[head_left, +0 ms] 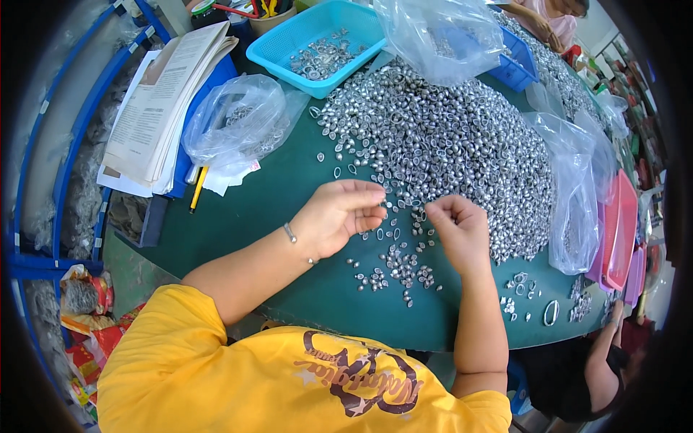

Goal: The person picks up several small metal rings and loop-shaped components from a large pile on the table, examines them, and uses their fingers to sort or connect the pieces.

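Note:
My left hand (345, 216) is over the near edge of a big heap of small silvery metal pieces (447, 137), its thumb and fingers pinched together. My right hand (462, 229) faces it a short way off, fingers curled in and thumb against them. Whatever either pinch holds is too small to make out. Beneath and between the hands lie a few loose oval metal rings (380, 234). Nearer to me is a small loose pile of the silvery pieces (404, 265).
A turquoise plastic basket (317, 81) holding metal parts stands beyond the heap. Clear plastic bags (238, 119) lie at its left and right. Papers (162, 108) and a yellow pencil (198, 189) are at the left. Another person (577, 368) sits at right, near a pink basket (619, 234).

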Available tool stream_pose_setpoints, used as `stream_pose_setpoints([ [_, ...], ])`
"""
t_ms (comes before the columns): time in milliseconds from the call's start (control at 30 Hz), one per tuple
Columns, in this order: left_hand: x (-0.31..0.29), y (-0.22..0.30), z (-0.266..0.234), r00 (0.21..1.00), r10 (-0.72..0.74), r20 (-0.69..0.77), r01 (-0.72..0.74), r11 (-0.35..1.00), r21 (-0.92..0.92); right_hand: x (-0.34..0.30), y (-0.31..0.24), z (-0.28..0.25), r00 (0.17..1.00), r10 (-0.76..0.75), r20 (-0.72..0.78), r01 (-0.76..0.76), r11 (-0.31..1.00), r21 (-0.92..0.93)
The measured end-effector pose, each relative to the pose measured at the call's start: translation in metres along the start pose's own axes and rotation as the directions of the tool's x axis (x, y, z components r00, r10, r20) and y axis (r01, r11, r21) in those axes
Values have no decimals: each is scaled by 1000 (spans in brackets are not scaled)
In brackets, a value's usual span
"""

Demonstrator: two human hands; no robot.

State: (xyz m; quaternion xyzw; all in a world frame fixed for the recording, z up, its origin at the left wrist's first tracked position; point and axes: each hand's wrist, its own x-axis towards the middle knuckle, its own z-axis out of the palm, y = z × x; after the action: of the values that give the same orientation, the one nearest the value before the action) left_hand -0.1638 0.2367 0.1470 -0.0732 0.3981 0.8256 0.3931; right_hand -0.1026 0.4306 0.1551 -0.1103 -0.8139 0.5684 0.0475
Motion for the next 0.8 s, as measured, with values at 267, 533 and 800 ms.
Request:
stream_pose_setpoints([
  [267,44,4,17,847,416,332,-396,76,915,8,6,25,923,-382,35,318,710,-628],
  [533,45,-9,7,768,367,526,-473,-230,851,10,13,21,892,-447,68,382,666,-641],
  [800,17,5,14,995,-20,99,-35,852,523,10,7,8,987,-142,76,135,987,89],
])
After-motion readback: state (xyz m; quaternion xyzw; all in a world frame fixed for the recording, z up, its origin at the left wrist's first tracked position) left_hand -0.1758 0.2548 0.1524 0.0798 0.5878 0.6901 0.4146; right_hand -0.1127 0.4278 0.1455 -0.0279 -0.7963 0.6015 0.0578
